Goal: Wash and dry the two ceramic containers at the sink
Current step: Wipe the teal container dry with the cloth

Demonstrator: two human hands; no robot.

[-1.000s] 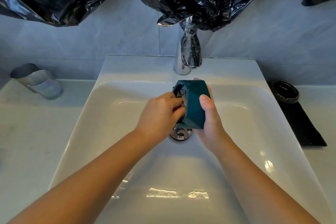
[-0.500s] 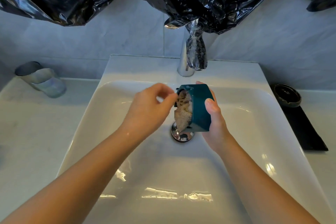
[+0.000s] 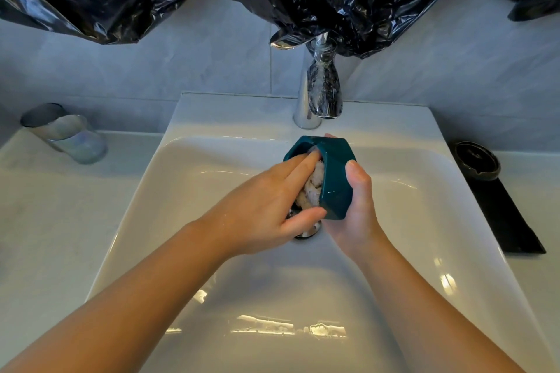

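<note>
Both forearms reach forward; left hand with fingers straight; right hand grips teal container.

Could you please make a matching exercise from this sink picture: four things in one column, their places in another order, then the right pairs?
1 teal container
2 crumpled cloth
3 iridescent tumbler
4 dark round dish

A on the counter, left of the sink
B on the black mat, right of the sink
C held by the right hand over the sink
D inside the container, pressed by the left hand

Pairs: 1-C, 2-D, 3-A, 4-B
</note>
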